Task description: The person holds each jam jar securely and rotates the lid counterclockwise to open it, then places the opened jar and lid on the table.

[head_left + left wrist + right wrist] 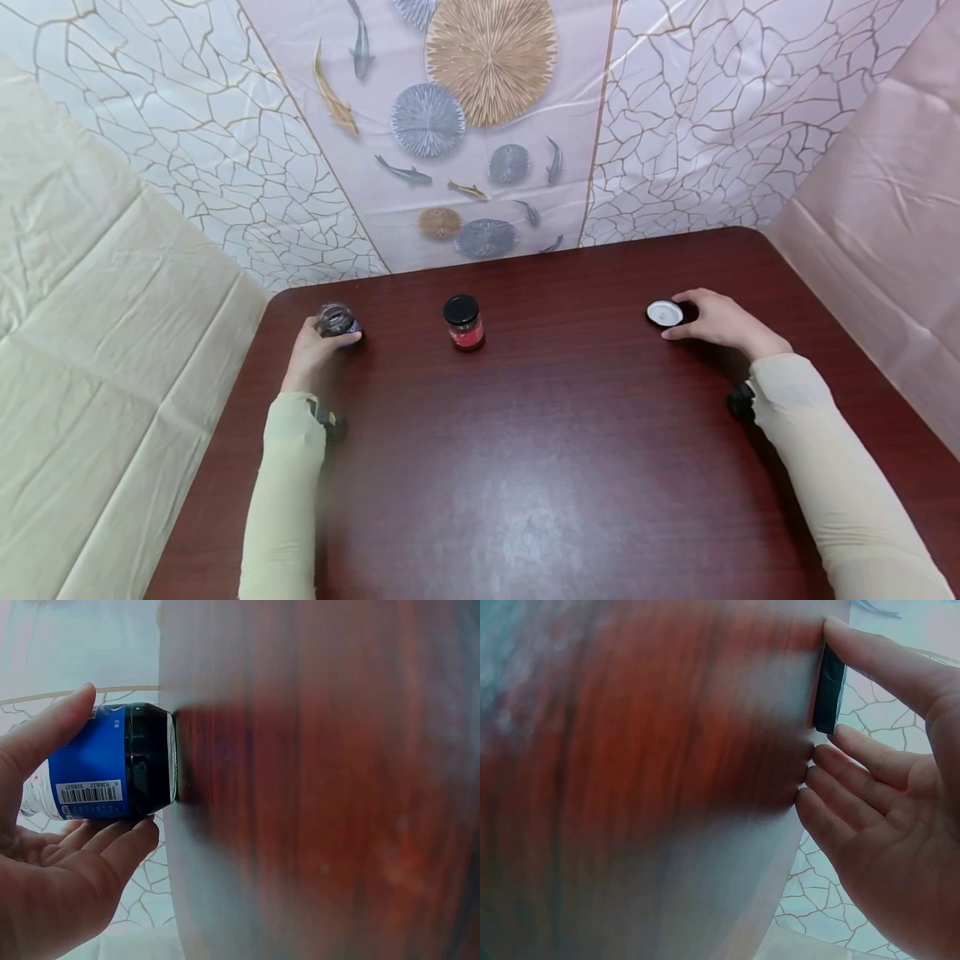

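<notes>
At the far left of the table, my left hand (309, 354) grips a small glass jar (337, 319). The jar's mouth is uncovered and dark contents show low in the glass. In the left wrist view, a blue label with a barcode (90, 793) wraps the jar, with the thumb on one side and the fingers on the other. My right hand (722, 321) pinches a black lid (664, 313) by its edge, thumb opposite the index finger. The lid lies with its white inside up; its dark rim (829, 690) shows edge-on in the right wrist view, at the tabletop.
Between the hands, nearer the left one, stands a jar (464, 323) with a black lid and a red label. The dark red-brown table (525, 450) ends at a patterned wall covering (480, 167). Pale cloth (112, 358) hangs on the left side.
</notes>
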A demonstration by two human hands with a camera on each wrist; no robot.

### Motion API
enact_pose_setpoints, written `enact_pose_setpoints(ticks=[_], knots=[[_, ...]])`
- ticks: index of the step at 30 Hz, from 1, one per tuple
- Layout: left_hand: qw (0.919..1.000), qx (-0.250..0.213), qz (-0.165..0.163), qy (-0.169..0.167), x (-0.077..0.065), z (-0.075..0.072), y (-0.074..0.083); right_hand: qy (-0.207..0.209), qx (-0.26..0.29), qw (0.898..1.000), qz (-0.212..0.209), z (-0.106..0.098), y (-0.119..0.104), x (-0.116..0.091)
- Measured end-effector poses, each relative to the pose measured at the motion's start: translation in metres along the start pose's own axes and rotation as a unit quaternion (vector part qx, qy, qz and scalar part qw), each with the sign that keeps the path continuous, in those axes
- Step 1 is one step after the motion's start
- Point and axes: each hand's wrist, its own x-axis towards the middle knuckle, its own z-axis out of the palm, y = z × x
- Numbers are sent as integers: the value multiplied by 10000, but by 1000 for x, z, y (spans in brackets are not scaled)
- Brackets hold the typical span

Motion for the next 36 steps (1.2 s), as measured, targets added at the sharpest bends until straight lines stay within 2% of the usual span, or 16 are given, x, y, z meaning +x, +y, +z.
enact_pose_setpoints(ticks=[5,13,19,24,29,36], knots=[[9998,200,-39,6,-1,0,1,6,3,10000,-24,0,0,1],[9999,-59,0,-96,-12,-1,11,18,-16,10000,-74,1,-1,1],[9971,698,312,-61,-21,-10,28,114,13,9999,-129,3,-3,1],[9919,1162,491,123,-29,-17,44,114,475,9988,-39,1,-13,-1],[9874,1240,925,329,-37,-15,61,319,781,9963,-132,-5,-29,0],[9831,984,1542,94,-46,1,79,593,892,9936,-347,-6,-45,0]])
